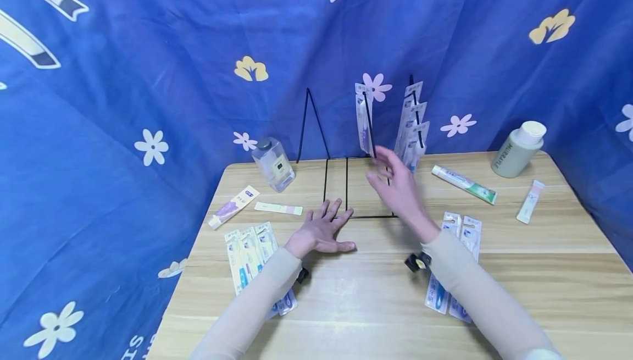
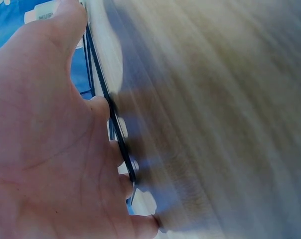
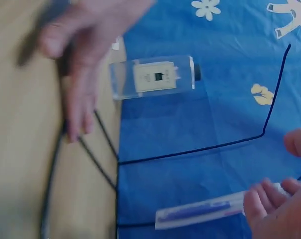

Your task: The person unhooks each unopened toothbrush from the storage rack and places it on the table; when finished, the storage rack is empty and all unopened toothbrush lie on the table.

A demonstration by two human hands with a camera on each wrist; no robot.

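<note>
A black wire display rack (image 1: 346, 184) stands at the table's back edge. My left hand (image 1: 326, 232) lies with fingers spread at the rack's front bar, and in the left wrist view its fingertips are right at that bar. A packaged toothbrush (image 1: 363, 121) hangs on the middle prong. Just in front of it is my right hand (image 1: 398, 187), thumb and fingers apart; in the right wrist view its fingers overlap one end of the toothbrush package (image 3: 198, 211). Several more packaged toothbrushes (image 1: 414, 129) hang along the right prong. The left prong (image 1: 316, 112) is bare.
Packaged toothbrushes (image 1: 249, 258) lie by my left forearm, two more packs (image 1: 470, 236) partly under the right one. A clear bottle (image 1: 274, 165), toothpaste tube (image 1: 233, 206) and slim sachet (image 1: 278, 208) are left; another toothpaste tube (image 1: 465, 184), grey-green bottle (image 1: 518, 151) and sachet (image 1: 530, 201) right.
</note>
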